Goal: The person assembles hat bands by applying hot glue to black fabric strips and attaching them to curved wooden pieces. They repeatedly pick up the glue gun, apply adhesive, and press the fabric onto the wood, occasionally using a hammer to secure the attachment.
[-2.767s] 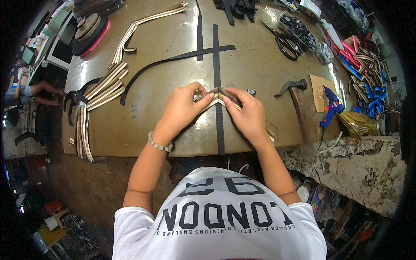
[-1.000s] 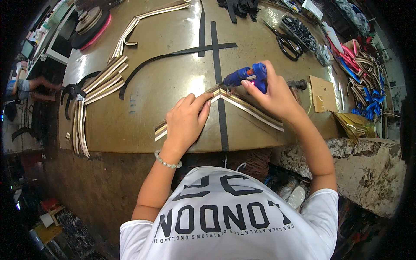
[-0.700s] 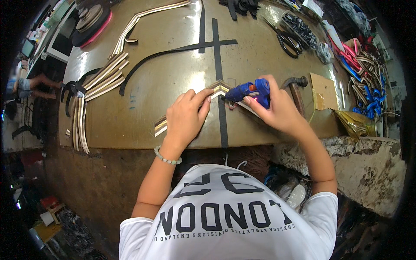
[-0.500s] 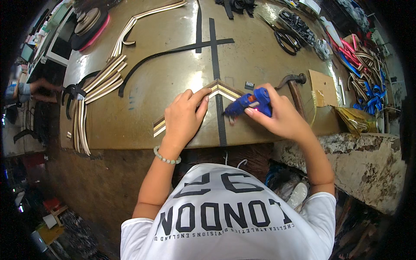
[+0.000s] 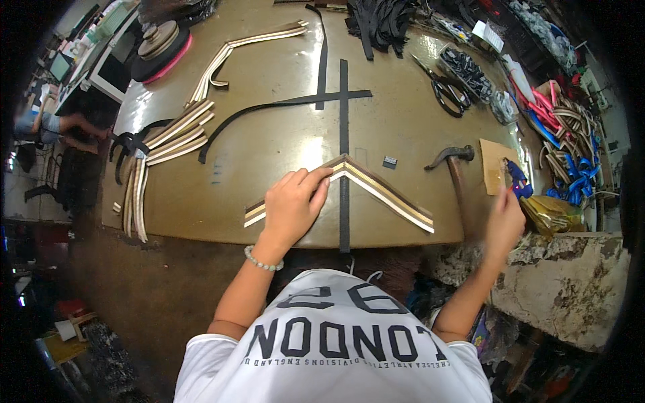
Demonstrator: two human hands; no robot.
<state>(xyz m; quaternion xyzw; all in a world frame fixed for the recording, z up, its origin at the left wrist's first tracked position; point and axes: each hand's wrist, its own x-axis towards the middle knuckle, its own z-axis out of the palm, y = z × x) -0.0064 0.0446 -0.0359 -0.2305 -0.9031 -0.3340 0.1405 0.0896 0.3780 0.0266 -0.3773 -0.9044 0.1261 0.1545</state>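
Observation:
My left hand has its fingers and thumb drawn together on a striped strap in brown, gold and white. The strap is bent into a peak, and my fingertips press just left of the bend. It lies across a straight black strap that runs front to back on the table. At the right edge my right hand is closed at the near end of a blue glue gun, partly hidden by the fingers. The gun is over a piece of cardboard.
A hammer and black scissors lie on the right. Striped strap bundles lie at left; black straps are heaped at the back. A small dark piece sits near the bend. Another person is at far left.
My right hand has carried the glue gun from beside the strap's bend to the cardboard on the right. My left hand stays on the strap. The view has shifted slightly.

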